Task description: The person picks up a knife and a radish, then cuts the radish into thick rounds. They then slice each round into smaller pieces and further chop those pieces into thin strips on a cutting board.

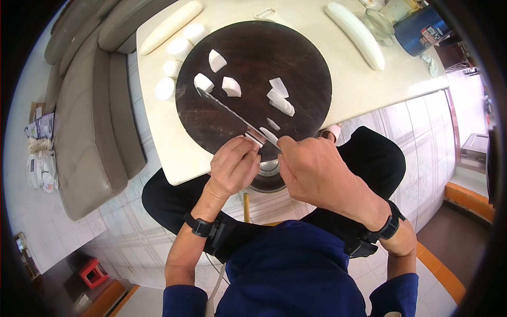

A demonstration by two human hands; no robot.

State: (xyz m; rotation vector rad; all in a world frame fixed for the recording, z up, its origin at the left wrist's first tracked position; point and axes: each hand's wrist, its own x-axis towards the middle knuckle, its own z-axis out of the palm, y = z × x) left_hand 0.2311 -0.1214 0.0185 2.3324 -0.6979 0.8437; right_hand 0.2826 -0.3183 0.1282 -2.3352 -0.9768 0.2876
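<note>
In the head view, my right hand (311, 166) grips the handle of a knife (229, 112), whose blade points away to the upper left across a round dark cutting board (237, 53). My left hand (234, 165) pinches a small piece of white radish (255, 139) against the blade near the board's front edge. Thin radish slices (281, 102) lie to the right of the blade. Beyond it sit three thicker radish wedges (231, 87); the blade's tip overlaps one of them. Below my fingers, a metal bowl (269, 182) shows partly under the table edge.
Several radish chunks (179, 48) and a long peeled radish (171, 26) lie left of the board. Another long radish (356, 34) is at right, near a glass jar (378, 24) and a blue canister (422, 31). A peeler (265, 13) lies behind. A sofa (87, 121) stands left.
</note>
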